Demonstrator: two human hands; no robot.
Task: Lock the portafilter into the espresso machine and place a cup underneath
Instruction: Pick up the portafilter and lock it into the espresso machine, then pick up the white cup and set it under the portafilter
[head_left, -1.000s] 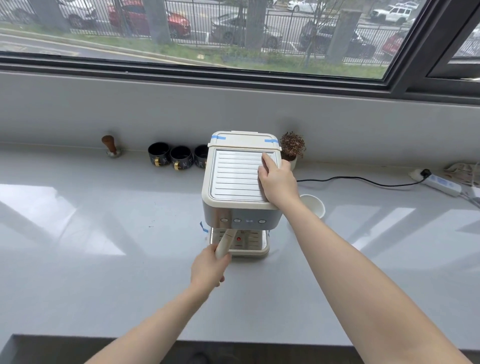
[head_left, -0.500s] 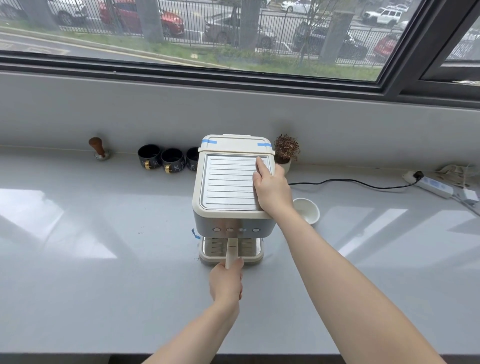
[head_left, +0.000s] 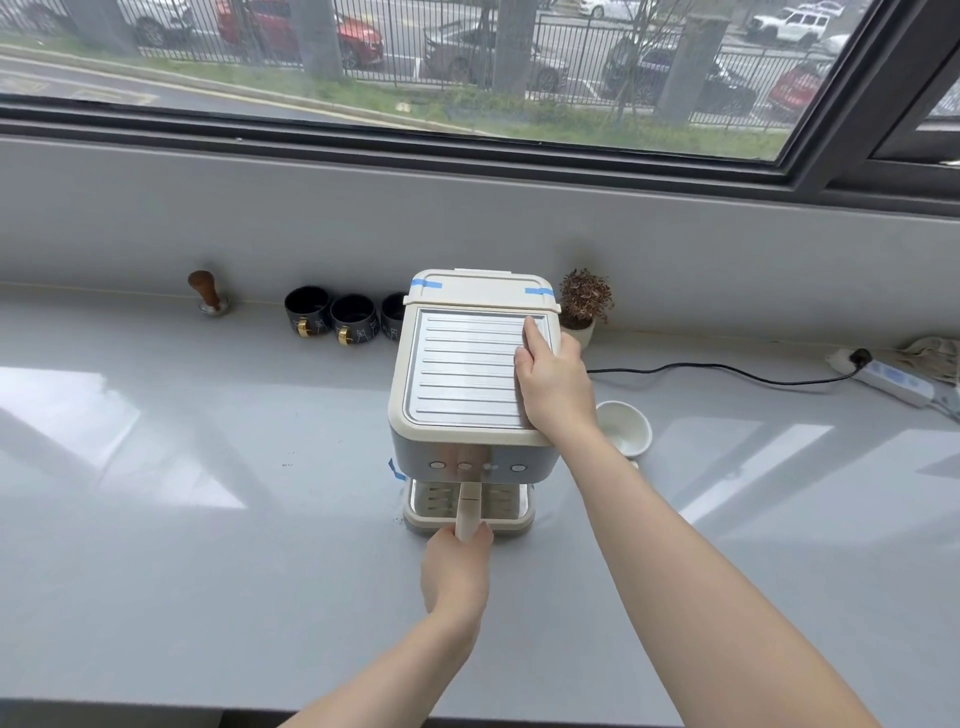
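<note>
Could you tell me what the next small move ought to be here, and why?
Probably let the left hand release the portafilter handle, which points straight out from the espresso machine, so it looks locked in. No cup stands on the drip tray yet. The white cup sits just right of the machine, beside the right hand bracing its top, so that hand could fetch it.

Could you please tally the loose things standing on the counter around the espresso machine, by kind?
Black cups: 3
White cup: 1
Tamper: 1
Potted plant: 1
Power strip: 1
Total: 7
</note>
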